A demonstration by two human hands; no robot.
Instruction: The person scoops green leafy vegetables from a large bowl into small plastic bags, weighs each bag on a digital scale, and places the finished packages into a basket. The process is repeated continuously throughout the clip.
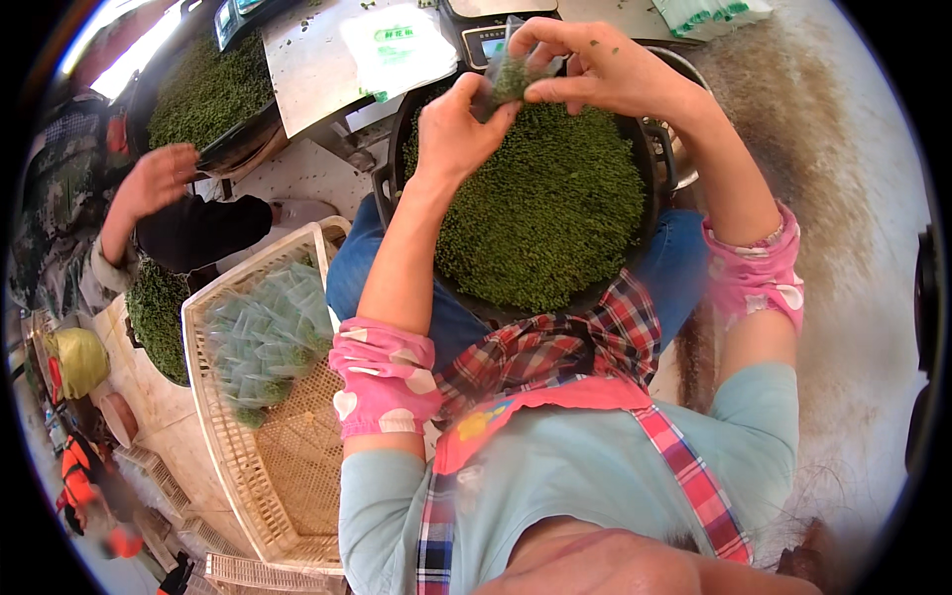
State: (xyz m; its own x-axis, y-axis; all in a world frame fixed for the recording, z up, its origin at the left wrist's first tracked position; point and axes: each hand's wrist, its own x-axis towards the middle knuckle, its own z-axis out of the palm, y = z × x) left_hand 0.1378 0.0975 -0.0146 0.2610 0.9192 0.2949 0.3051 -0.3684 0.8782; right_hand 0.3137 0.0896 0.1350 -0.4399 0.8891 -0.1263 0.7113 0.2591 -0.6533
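Note:
A small clear plastic bag (510, 81) with green peppercorns in its bottom is held up over the far edge of a large dark basin (385, 188). My left hand (458, 134) grips the bag's left side between thumb and fingers. On the other side, my right hand (613, 77) pinches the bag with bent fingers and thumb; a few green bits cling to its back. The basin is heaped with small green peppercorns (540, 203) and sits between my knees.
Beyond the basin, a digital scale (486, 45) and a stack of flat plastic bags (399, 50) lie on a metal table (307, 84). At left stands a cream plastic crate (203, 397) with several filled bags (268, 337). A co-worker's hand (164, 178) is near another peppercorn basin (213, 94).

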